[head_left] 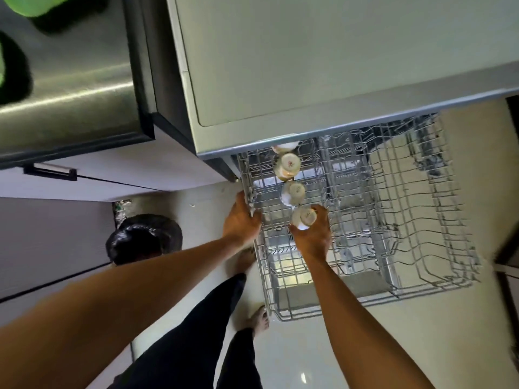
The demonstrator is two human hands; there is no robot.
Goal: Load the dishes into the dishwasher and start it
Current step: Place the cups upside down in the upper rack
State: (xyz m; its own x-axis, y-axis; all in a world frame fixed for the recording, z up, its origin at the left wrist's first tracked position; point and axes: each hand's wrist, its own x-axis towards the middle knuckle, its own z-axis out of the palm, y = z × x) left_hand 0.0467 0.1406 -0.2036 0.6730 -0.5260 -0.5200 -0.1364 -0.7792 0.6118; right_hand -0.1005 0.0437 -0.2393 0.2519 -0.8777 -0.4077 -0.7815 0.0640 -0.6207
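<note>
The fingers of the right hand curl round a small white cup, which they hold with its base turned up over the left part of the pulled-out wire rack. The cup is probably held that way so wash water runs off instead of pooling inside. It sits at the near end of a line of other cups that runs away towards the dishwasher, so the cup is most likely being added as the next in that row, packed close to save room. The left hand grips the rack's left rail, its fingers hooked over the wire, apparently to keep the sliding rack from moving while the cup goes in. The right part of the rack holds no dishes that can be seen. A bin lined with a black bag stands on the floor to the left.
</note>
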